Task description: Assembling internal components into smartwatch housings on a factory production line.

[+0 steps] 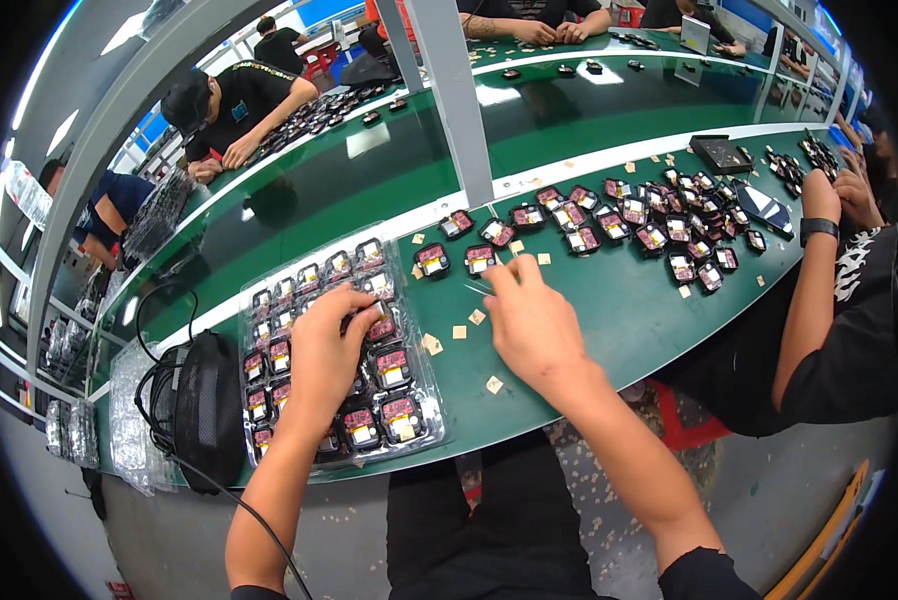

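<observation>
- I am looking down at a long green workbench (pixel 609 300) in a busy assembly hall, with other people seated along the far rows.
- Nearest me, my left hand (pixel 331 352) is resting over a clear plastic tray (pixel 259 290) packed with small black-and-red parts; its fingers (pixel 361 318) are curling down close together onto one part in the tray's middle rows, though I cannot tell whether they are actually pinching it.
- My right hand (pixel 531 322) is lying on the bench just right of the tray, fingers (pixel 499 275) stretching forward, loosely together, tips reaching near a loose black-and-red part (pixel 480 259); nothing is in its grasp.
- Small tan squares (pixel 432 345) are lying scattered between the hands.
- Farther off, a cluster of loose parts (pixel 659 225) is spreading toward a neighbour's forearm (pixel 809 290).
</observation>
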The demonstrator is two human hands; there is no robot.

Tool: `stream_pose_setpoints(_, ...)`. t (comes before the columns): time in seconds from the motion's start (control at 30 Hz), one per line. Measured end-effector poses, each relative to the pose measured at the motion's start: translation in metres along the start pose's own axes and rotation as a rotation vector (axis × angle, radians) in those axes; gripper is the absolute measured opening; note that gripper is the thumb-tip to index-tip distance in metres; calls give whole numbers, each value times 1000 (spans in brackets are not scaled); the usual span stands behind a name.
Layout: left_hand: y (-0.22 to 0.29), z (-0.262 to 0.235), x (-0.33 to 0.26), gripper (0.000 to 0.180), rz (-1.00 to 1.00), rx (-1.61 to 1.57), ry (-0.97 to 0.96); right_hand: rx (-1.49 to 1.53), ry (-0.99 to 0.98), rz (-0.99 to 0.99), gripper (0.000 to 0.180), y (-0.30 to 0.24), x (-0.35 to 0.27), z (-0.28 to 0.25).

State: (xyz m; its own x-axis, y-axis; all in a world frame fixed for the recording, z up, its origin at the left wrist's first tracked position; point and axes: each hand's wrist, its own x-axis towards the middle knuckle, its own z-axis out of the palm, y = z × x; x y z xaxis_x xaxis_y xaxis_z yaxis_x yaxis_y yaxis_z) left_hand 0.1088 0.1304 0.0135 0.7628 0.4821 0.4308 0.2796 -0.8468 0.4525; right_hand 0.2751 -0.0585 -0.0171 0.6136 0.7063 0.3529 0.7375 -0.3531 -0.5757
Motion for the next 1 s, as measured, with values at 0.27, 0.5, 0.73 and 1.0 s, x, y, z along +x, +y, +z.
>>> stream_pose_setpoints(0.27,1,2,-5,16,183,171,7,-152,-92,77,28,-8,0,2)
stream_pose_setpoints(0.5,0,-4,-6,15,222,134,-34,-160,-32,52,22,-3,-37,-5)
stream_pose_setpoints(0.73,20,-10,-13,26,282,233,175,304,258,-80,24,-34,-77,-38)
stream_pose_setpoints(1.0,103,-41,-119,35,731,-121,173,1324,-107,209,14,-86,-153,-57)
